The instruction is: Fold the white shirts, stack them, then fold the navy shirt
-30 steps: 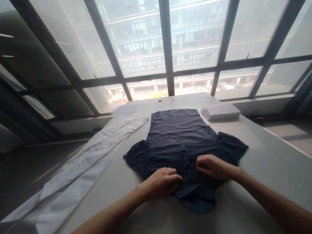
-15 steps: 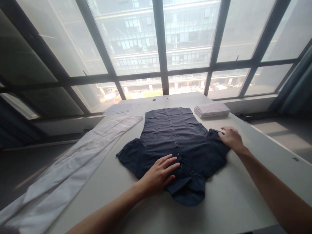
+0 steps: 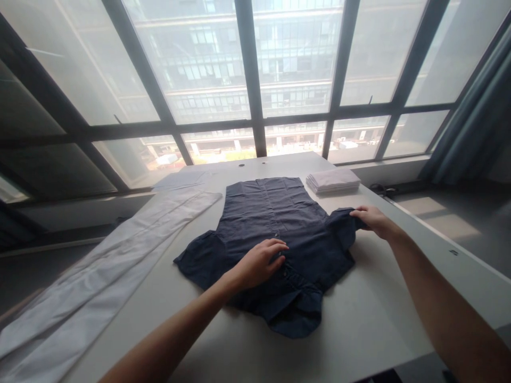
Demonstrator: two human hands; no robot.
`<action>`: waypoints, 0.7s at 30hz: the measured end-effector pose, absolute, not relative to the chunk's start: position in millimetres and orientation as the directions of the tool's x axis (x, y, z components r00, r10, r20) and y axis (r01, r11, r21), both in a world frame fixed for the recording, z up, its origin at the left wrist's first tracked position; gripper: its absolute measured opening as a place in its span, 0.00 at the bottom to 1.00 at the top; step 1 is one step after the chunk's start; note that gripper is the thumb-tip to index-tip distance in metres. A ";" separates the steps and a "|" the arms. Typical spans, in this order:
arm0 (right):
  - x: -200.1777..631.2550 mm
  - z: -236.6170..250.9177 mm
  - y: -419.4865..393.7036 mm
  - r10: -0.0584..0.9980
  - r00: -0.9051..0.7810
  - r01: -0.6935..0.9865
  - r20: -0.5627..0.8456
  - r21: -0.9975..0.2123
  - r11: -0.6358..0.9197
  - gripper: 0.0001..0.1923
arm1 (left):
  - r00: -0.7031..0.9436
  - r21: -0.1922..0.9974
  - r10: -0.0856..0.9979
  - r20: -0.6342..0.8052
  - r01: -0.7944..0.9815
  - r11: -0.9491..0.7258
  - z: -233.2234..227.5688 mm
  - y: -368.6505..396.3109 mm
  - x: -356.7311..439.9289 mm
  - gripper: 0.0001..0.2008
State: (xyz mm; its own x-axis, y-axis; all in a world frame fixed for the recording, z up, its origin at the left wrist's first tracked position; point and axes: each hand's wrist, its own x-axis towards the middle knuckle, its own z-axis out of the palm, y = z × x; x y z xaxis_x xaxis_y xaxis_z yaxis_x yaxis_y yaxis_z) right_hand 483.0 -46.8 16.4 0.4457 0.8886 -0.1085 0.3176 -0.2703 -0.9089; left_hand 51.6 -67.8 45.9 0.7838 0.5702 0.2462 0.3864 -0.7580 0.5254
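A dark navy short-sleeved shirt (image 3: 275,213) lies spread on the white table, buttoned front up, its collar end toward me. My left hand (image 3: 261,260) rests over the middle of the shirt near the buttons, fingers stretched out and slightly bent. At the right side, my right hand (image 3: 373,221) pinches the edge of the shirt's sleeve, which is lifted a little off the table. The other sleeve lies flat at the left.
Along the left of the table (image 3: 383,298) stretches a long white cloth (image 3: 131,250). Folded pale cloths (image 3: 333,181) are stacked at the far right, and thin pale sheets (image 3: 181,180) lie at the far left. Large windows stand behind the table.
My right hand has taken hold of the right sleeve's edge and raised it, folding it inward. My left hand has moved slightly over the shirt. The view has turned a little right.
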 end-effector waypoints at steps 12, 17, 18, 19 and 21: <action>412.6 39.9 -57.5 0.999 0.001 -0.114 -0.037 -0.993 -0.037 0.23 | 0.499 0.978 0.846 -0.189 0.171 0.117 16.4 16.4 185.4 0.19; 422.8 23.4 -47.6 0.955 0.297 -0.059 0.014 -0.998 0.032 0.20 | 0.513 0.993 0.851 -0.112 0.099 0.071 2.4 16.0 178.8 0.29; 423.3 18.7 -45.3 0.950 0.313 -0.054 0.015 -0.998 0.034 0.20 | 0.516 0.994 0.854 -0.069 0.109 0.015 0.5 15.4 178.1 0.27; 423.0 14.1 -43.2 0.948 0.316 -0.050 0.019 -0.998 0.037 0.21 | 0.516 0.989 0.856 -0.024 0.138 -0.056 -0.8 14.8 177.7 0.22; 420.4 6.3 -39.7 0.951 0.308 -0.030 0.038 -0.998 0.049 0.24 | 0.507 0.952 0.860 0.056 0.233 -0.199 -1.4 13.5 177.2 0.13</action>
